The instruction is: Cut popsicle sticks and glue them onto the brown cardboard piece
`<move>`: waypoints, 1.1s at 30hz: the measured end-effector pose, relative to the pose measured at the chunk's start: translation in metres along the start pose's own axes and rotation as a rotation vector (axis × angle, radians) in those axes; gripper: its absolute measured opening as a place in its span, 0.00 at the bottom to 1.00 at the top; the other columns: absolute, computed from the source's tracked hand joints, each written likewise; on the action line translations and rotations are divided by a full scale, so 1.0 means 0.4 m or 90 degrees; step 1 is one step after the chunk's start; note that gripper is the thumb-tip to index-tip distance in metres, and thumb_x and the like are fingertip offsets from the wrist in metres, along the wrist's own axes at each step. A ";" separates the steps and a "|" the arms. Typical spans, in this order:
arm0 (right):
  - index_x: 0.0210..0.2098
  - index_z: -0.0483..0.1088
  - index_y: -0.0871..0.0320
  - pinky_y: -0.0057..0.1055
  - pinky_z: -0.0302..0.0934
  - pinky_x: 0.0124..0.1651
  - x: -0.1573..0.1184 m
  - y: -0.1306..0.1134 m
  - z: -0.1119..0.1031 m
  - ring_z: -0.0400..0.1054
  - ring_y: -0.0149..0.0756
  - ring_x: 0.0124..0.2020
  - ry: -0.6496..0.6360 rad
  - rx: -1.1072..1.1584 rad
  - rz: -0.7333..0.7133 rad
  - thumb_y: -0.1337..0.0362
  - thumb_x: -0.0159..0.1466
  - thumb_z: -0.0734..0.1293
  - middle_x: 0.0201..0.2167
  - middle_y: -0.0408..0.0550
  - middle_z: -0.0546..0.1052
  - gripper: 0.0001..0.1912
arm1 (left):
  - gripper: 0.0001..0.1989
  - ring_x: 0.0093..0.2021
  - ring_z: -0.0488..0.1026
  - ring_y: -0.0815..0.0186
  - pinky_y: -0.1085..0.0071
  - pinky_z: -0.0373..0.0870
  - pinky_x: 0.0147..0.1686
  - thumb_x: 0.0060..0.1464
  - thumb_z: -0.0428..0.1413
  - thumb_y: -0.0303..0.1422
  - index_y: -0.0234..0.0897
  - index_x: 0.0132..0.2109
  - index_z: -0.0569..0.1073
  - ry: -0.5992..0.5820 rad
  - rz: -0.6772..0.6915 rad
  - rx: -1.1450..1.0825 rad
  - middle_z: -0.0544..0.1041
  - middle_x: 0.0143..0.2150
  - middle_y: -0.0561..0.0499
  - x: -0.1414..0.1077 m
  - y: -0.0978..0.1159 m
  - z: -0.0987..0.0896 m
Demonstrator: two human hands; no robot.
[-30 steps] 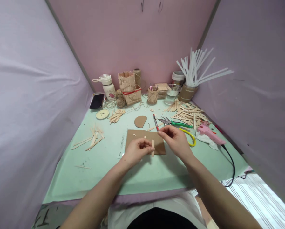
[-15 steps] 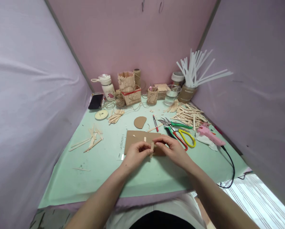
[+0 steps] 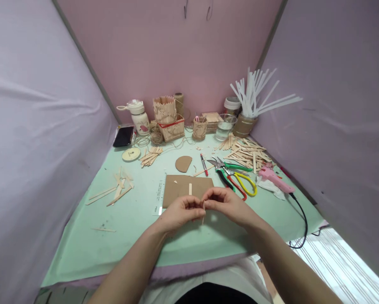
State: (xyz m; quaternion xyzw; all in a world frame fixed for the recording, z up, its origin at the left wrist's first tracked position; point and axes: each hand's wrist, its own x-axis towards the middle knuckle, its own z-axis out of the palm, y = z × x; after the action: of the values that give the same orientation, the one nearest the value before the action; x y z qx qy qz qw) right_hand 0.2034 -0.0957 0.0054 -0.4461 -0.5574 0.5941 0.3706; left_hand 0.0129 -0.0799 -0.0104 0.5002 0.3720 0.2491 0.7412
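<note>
We're in a small craft booth, fabric walls (image 3: 331,109) flanking a green worktop (image 3: 135,211), and there's a glue gun (image 3: 277,180), heaped wooden sticks (image 3: 245,154), a twine ball (image 3: 156,137)!

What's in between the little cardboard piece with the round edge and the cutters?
In the head view, a red-tipped pen lies there, plus a thin wooden stick and a small scrap.

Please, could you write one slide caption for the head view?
Two hands hold a thin wooden strip near brown cardboard on a green tabletop.
</note>
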 end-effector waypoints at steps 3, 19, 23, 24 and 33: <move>0.29 0.73 0.58 0.28 0.58 0.33 -0.004 -0.006 0.005 0.65 0.32 0.29 0.009 -0.017 0.012 0.56 0.56 0.73 0.25 0.42 0.74 0.11 | 0.14 0.25 0.64 0.71 0.74 0.59 0.27 0.44 0.67 0.40 0.33 0.31 0.76 -0.008 -0.003 0.024 0.72 0.23 0.54 -0.001 0.001 0.001; 0.36 0.73 0.57 0.30 0.63 0.35 -0.012 -0.006 0.022 0.66 0.31 0.28 0.091 0.029 -0.027 0.51 0.61 0.69 0.26 0.40 0.72 0.15 | 0.18 0.27 0.68 0.71 0.74 0.60 0.30 0.36 0.72 0.40 0.33 0.32 0.80 -0.010 -0.034 -0.148 0.78 0.28 0.48 -0.003 0.001 -0.011; 0.37 0.74 0.57 0.33 0.67 0.41 -0.011 -0.015 0.027 0.71 0.34 0.34 0.051 0.025 -0.046 0.54 0.62 0.69 0.31 0.44 0.76 0.12 | 0.18 0.28 0.69 0.70 0.74 0.61 0.32 0.36 0.72 0.40 0.33 0.32 0.81 -0.011 -0.033 -0.158 0.78 0.28 0.48 -0.001 -0.001 -0.011; 0.36 0.74 0.57 0.33 0.67 0.41 -0.010 -0.015 0.028 0.71 0.34 0.33 0.044 0.014 -0.056 0.55 0.62 0.69 0.30 0.44 0.76 0.11 | 0.17 0.28 0.69 0.70 0.74 0.61 0.32 0.36 0.72 0.40 0.33 0.32 0.81 -0.009 -0.032 -0.156 0.78 0.28 0.48 -0.001 -0.001 -0.010; 0.27 0.66 0.56 0.30 0.57 0.32 -0.024 -0.019 0.046 0.64 0.33 0.29 0.135 -0.318 -0.171 0.66 0.65 0.62 0.27 0.42 0.70 0.09 | 0.17 0.26 0.66 0.70 0.73 0.61 0.31 0.35 0.72 0.41 0.33 0.29 0.80 0.021 -0.008 -0.111 0.75 0.25 0.50 0.002 -0.001 -0.001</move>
State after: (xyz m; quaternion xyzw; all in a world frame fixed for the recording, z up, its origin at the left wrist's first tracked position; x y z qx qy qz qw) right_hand 0.1887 -0.1099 0.0136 -0.5054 -0.6983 0.3346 0.3807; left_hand 0.0130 -0.0793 -0.0111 0.4273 0.3643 0.2844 0.7771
